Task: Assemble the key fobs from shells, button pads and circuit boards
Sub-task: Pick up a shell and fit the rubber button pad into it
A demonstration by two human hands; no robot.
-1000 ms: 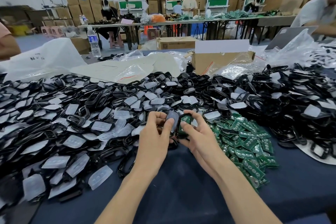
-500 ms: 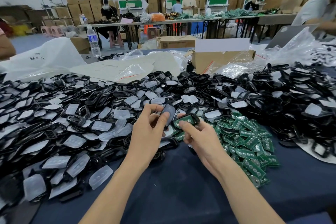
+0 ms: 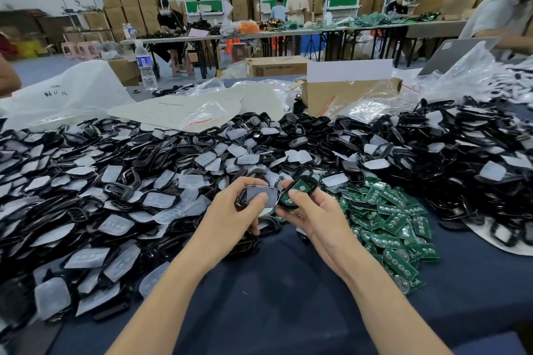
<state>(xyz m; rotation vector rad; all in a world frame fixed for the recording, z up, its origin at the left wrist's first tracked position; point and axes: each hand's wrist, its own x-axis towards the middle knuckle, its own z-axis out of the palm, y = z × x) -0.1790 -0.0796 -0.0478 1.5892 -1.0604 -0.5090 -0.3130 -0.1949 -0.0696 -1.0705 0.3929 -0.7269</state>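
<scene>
My left hand (image 3: 233,216) grips a black shell half with a pale button pad (image 3: 261,196) in it, thumb pressed on the pad. My right hand (image 3: 311,216) pinches a second black shell half holding a green circuit board (image 3: 297,191), tilted up toward the left piece. The two halves almost touch above the table's middle. A wide heap of black shells and translucent button pads (image 3: 115,187) lies to the left and behind. Loose green circuit boards (image 3: 386,222) are piled just right of my right hand.
The dark blue table cloth (image 3: 274,297) lies bare under my forearms. More black shells (image 3: 461,158) are heaped at the right. A cardboard box (image 3: 349,92), plastic bags (image 3: 178,109) and a water bottle (image 3: 145,66) stand at the back. Other people work at far tables.
The left hand's shell with its pad has turned to lie flatter, facing up. My right hand brought the shell with the circuit board close to it again; both hands stay over the same spot.
</scene>
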